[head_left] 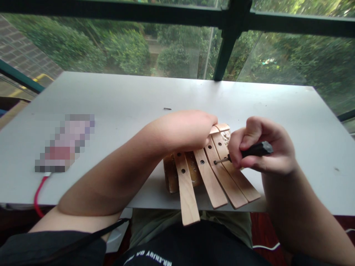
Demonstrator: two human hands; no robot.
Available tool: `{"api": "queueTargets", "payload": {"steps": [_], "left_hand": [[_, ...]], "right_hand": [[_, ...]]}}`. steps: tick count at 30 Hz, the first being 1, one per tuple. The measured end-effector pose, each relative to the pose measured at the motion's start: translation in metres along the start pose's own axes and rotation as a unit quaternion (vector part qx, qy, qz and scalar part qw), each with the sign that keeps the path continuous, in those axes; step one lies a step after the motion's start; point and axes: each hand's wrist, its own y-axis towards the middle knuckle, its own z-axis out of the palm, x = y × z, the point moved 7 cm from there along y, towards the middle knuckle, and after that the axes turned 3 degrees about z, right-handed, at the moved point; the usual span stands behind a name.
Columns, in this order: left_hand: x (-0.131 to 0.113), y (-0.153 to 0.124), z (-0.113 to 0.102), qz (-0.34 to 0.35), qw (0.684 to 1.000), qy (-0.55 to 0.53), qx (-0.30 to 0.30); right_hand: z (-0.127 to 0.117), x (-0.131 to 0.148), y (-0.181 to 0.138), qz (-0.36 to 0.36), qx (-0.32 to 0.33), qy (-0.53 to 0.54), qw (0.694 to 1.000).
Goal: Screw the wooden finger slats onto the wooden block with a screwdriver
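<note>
My right hand [263, 144] is wrapped around the black handle of a screwdriver [256, 149]. The shaft slants left, and its tip meets a dark screw hole in one of several pale wooden slats [230, 181]. These slats fan out toward my body, each with dark holes or screws in it. My left hand [191, 129] is curled over their far ends, its fingertips mostly hidden. Beneath the slats lies a brownish block with a rough, light patch [171, 173], partly covered by them and by my left forearm.
A small dark screw [167, 108] lies on the white table [124, 92] beyond my left hand. At the left is a pixelated, phone-like object [65, 144] with a red cable [37, 194] running off the near edge. Windows with dark green frames [230, 40] stand behind the table.
</note>
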Motion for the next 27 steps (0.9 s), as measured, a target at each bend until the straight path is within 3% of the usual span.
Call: {"api": "queueTargets", "payload": {"steps": [7,13,18,22,27], "left_hand": [[0.0,-0.001,-0.001,-0.001,1.0,-0.001,0.012],[0.004,-0.015,-0.012,0.04,0.995,-0.05,0.076],[0.015,-0.024,-0.026,0.015,0.996,-0.069,0.06],[0.02,-0.022,-0.026,0.002,0.996,-0.081,0.042],[0.021,-0.021,-0.026,-0.007,0.996,-0.085,0.033]], "right_hand": [[-0.005,0.001,-0.006,0.015,0.009,0.022,1.0],[-0.009,-0.001,-0.007,0.028,0.014,0.034,0.999],[-0.008,0.001,-0.003,0.0,0.047,0.026,0.999],[-0.004,0.001,0.0,-0.008,0.094,0.034,0.995],[-0.004,-0.001,-0.002,-0.006,0.102,0.045,0.994]]}}
